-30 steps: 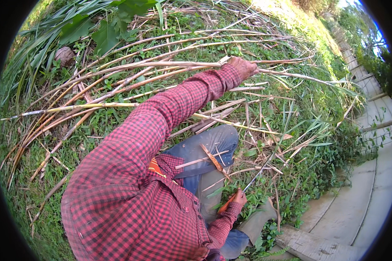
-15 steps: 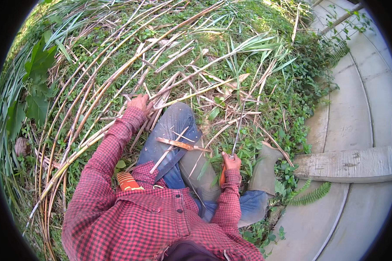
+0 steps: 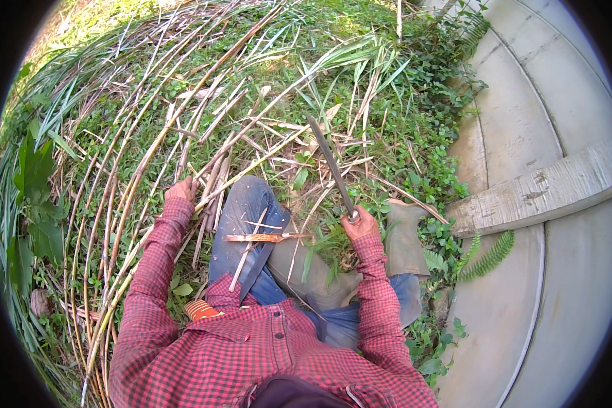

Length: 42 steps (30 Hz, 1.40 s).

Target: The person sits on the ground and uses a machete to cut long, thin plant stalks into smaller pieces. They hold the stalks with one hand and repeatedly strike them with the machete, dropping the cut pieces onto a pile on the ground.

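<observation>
My right hand [image 3: 362, 224] is closed around the handle of a machete [image 3: 333, 162], whose dark, straight blade slants up and to the left over the grass. My left hand [image 3: 182, 189] is to the left of my bent knee, its fingers curled at a thin cane stalk [image 3: 204, 192] among several dry, brownish ones. Just which stalk it grips is partly hidden. On my jeans-clad thigh lies a split piece of orange-brown wood [image 3: 258, 238], crossed by a pale sliver [image 3: 248, 255].
Long yellowish canes [image 3: 126, 166] curve along my left side. Leafy stalks [image 3: 347, 58] lie ahead with scattered dry scraps. To my right are a pale concrete surface [image 3: 503, 319] and a raised beam [image 3: 537, 197]. An orange striped object [image 3: 200, 310] sits by my left hip.
My right hand has raised the machete, its blade now tilted up and leftward. My left hand has shifted left and slightly down along the stalks. The view has turned a little.
</observation>
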Each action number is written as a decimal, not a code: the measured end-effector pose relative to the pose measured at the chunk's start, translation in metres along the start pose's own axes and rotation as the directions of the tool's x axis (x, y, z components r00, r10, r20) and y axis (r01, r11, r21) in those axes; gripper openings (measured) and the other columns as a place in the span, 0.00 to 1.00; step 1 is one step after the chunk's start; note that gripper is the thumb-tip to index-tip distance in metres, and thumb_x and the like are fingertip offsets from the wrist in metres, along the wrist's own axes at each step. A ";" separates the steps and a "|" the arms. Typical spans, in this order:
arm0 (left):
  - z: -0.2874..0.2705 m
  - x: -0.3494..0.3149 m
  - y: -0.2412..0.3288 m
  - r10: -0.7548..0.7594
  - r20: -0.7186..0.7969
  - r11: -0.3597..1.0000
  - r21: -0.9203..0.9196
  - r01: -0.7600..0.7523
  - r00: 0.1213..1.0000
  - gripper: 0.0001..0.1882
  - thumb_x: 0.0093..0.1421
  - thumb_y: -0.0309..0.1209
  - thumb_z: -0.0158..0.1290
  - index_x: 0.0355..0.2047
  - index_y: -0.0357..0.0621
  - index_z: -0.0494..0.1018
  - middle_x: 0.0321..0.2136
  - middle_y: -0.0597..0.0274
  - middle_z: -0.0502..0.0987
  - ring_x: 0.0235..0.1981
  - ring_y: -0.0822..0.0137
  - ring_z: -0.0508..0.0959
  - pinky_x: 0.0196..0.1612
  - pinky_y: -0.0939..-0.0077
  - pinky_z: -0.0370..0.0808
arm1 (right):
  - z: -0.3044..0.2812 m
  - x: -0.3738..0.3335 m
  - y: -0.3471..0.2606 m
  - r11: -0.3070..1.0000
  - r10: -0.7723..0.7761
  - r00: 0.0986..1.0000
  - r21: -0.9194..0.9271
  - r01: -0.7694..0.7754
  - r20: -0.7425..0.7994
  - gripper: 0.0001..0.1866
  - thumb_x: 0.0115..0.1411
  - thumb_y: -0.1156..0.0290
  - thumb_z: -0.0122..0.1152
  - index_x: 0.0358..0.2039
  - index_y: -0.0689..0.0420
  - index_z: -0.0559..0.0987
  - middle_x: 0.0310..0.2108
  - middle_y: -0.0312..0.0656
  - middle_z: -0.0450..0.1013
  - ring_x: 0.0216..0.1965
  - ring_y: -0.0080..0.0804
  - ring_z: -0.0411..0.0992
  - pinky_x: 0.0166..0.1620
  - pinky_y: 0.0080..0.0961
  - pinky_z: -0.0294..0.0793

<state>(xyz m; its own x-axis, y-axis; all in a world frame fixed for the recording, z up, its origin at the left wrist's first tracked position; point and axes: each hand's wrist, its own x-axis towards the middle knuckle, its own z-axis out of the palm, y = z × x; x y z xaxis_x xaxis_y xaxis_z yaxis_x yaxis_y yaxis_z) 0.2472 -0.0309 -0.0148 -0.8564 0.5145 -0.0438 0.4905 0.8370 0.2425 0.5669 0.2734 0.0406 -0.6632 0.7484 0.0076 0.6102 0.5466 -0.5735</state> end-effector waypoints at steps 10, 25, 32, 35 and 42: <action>-0.068 -0.028 0.012 0.020 -0.205 0.997 0.076 -0.005 0.979 0.16 0.60 0.45 0.41 0.29 0.44 0.65 0.18 0.46 0.73 0.22 0.44 0.73 0.24 0.52 0.68 | -0.088 0.097 -0.224 0.727 -0.651 0.757 -0.234 0.645 0.062 0.14 0.48 0.63 0.59 0.29 0.58 0.70 0.21 0.42 0.73 0.21 0.30 0.72 0.24 0.27 0.75; -0.104 -0.047 -0.099 -0.126 -0.226 0.987 0.071 0.145 0.966 0.16 0.61 0.42 0.41 0.27 0.41 0.65 0.14 0.45 0.70 0.19 0.44 0.72 0.22 0.53 0.67 | -0.047 0.103 0.001 0.842 0.156 0.877 -0.525 0.123 0.454 0.29 0.44 0.53 0.57 0.46 0.57 0.73 0.37 0.54 0.73 0.40 0.44 0.72 0.47 0.36 0.70; -0.101 0.037 0.047 0.066 -0.250 0.979 -0.172 -0.112 0.966 0.14 0.60 0.42 0.40 0.32 0.43 0.66 0.22 0.44 0.73 0.26 0.43 0.73 0.28 0.52 0.69 | 0.048 0.037 -0.045 0.451 0.157 0.810 0.689 -0.568 0.565 0.14 0.43 0.71 0.68 0.27 0.57 0.70 0.15 0.36 0.68 0.13 0.25 0.66 0.16 0.22 0.67; -0.096 0.061 0.131 0.139 -0.264 0.888 -0.394 -0.238 0.954 0.13 0.59 0.39 0.42 0.34 0.43 0.67 0.24 0.43 0.73 0.28 0.43 0.73 0.31 0.53 0.69 | 0.087 0.030 -0.117 0.136 0.114 0.864 0.854 -0.502 0.490 0.17 0.45 0.73 0.66 0.32 0.58 0.68 0.28 0.44 0.75 0.26 0.30 0.74 0.24 0.24 0.75; -0.066 0.085 0.226 0.226 -0.173 0.743 -0.605 -0.285 0.959 0.12 0.52 0.37 0.48 0.33 0.43 0.71 0.29 0.48 0.75 0.35 0.49 0.74 0.40 0.59 0.68 | 0.167 0.006 -0.165 -0.117 0.049 0.855 0.853 -0.509 0.516 0.12 0.44 0.77 0.60 0.31 0.61 0.71 0.28 0.45 0.71 0.28 0.41 0.74 0.28 0.34 0.75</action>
<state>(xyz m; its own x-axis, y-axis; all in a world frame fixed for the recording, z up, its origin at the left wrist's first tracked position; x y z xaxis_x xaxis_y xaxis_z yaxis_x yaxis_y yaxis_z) 0.2752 0.1898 0.1000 -0.7378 0.6503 0.1809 0.5108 0.3628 0.7794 0.3899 0.1244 -0.0013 -0.7612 0.4724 -0.4443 -0.1039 -0.7651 -0.6354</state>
